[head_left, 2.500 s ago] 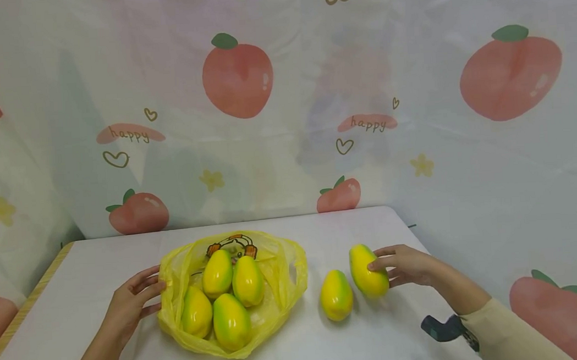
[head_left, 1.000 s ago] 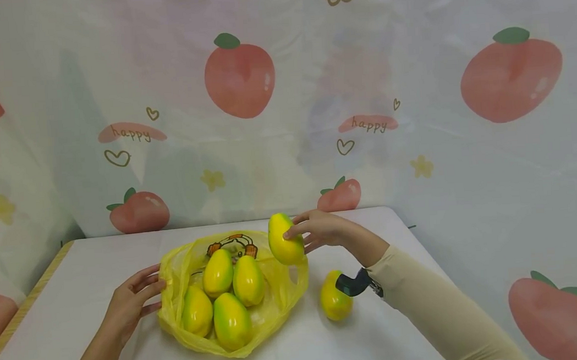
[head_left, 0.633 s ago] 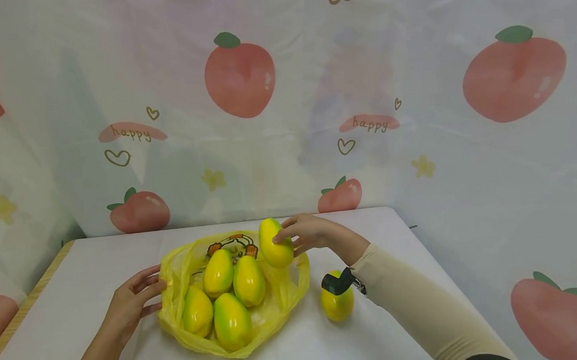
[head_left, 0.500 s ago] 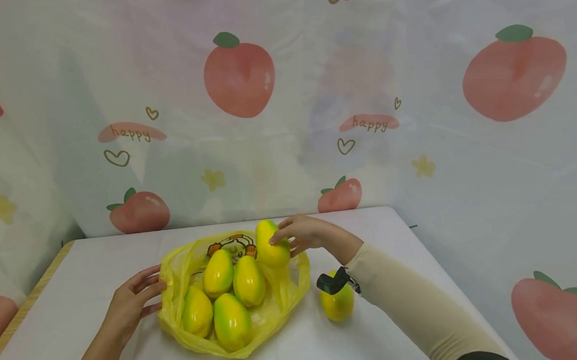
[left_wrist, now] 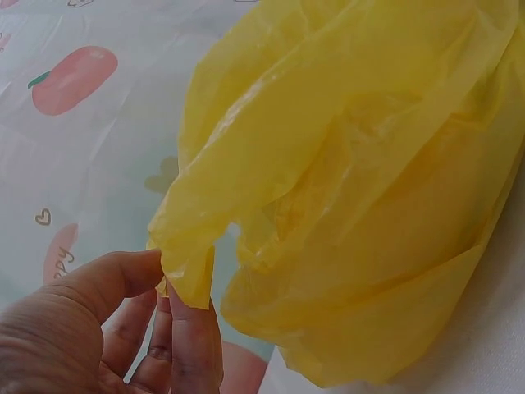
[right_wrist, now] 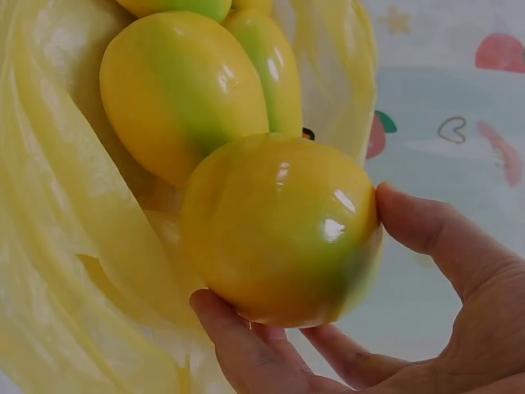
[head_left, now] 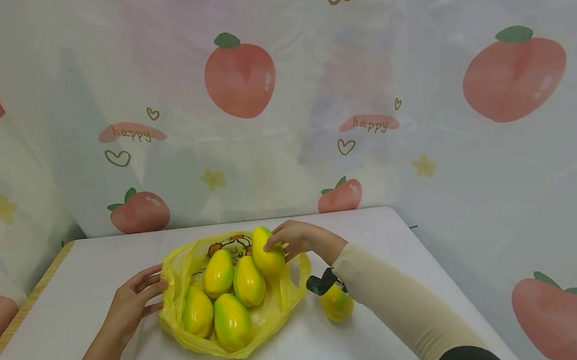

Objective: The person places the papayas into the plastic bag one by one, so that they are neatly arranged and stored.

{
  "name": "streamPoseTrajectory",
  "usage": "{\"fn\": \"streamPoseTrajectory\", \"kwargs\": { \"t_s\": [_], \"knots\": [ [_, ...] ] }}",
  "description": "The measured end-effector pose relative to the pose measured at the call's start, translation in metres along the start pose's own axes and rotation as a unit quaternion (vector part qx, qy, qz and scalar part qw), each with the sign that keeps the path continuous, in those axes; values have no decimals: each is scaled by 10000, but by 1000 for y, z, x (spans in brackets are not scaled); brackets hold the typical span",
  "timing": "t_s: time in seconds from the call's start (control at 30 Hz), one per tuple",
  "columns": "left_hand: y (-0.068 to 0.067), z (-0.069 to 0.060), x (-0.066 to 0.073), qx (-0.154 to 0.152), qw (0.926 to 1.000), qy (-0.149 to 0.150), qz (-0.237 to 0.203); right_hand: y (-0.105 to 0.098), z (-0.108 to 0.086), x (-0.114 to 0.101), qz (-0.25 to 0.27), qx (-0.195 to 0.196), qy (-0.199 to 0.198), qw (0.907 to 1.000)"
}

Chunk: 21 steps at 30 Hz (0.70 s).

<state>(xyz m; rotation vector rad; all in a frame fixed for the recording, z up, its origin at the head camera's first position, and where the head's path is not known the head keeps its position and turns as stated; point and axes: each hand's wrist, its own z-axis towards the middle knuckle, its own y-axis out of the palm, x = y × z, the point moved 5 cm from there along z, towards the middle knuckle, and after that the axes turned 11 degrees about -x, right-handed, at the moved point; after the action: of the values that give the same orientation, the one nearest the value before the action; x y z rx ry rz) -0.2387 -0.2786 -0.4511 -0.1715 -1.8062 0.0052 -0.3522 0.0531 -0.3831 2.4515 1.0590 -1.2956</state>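
A yellow plastic bag lies mouth-up on the table with several glossy yellow-green papayas inside. My left hand pinches the bag's left edge between thumb and fingers; the left wrist view shows the thin plastic caught there. At the bag's back right, my right hand grips another papaya over the opening. In the right wrist view, thumb and fingertips hold that papaya from its sides, close against one inside. Whether it touches the bag's bottom cannot be seen.
One loose papaya sits on the white tabletop right of the bag, partly hidden behind the right wrist's black camera mount. A fruit-printed curtain hangs behind the table.
My right hand has carried the papaya from the table's right side left to the bag and lowered it into the mouth. The left hand stays at the bag's edge.
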Motion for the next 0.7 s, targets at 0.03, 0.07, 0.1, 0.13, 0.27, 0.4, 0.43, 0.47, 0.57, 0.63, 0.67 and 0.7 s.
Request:
{"fn": "streamPoseTrajectory", "kwargs": {
  "t_s": [0.03, 0.07, 0.1, 0.13, 0.27, 0.4, 0.43, 0.47, 0.57, 0.63, 0.67, 0.7],
  "knots": [
    [0, 0, 0, -1, 10000, 0, 10, 0, 2, 1, 0, -3, 26, 10000],
    [0, 0, 0, 4, 10000, -1, 20, 0, 3, 2, 0, 9, 57, 10000],
    [1, 0, 1, 5, 10000, 3, 18, 0, 5, 2, -19, 29, 80, 10000],
    [1, 0, 1, 8, 10000, 10, 19, 0, 6, 3, -54, 55, 104, 9999],
    [2, 0, 3, -6, 10000, 56, -10, -1, 9, 6, -326, 202, 207, 9991],
    [3, -1, 4, -6, 10000, 81, 2, -1, 10, 8, -580, 326, 318, 9973],
    [2, -1, 4, -4, 10000, 84, 15, -1, 10, 8, -646, 337, 339, 9968],
    [2, -1, 4, -2, 10000, 87, 18, -1, 11, 8, -692, 350, 361, 9963],
    [2, -1, 4, 8, 9999, 99, 20, -1, 13, 8, -818, 351, 407, 9952],
    [2, -1, 4, 9, 10000, 83, 17, 0, 15, 8, -908, 364, 449, 9942],
    [2, -1, 4, 14, 10000, 74, 20, 0, 16, 8, -949, 373, 463, 9937],
    [2, 0, 3, 16, 10000, 60, 17, 1, 17, 9, -994, 379, 468, 9932]
  ]
}}
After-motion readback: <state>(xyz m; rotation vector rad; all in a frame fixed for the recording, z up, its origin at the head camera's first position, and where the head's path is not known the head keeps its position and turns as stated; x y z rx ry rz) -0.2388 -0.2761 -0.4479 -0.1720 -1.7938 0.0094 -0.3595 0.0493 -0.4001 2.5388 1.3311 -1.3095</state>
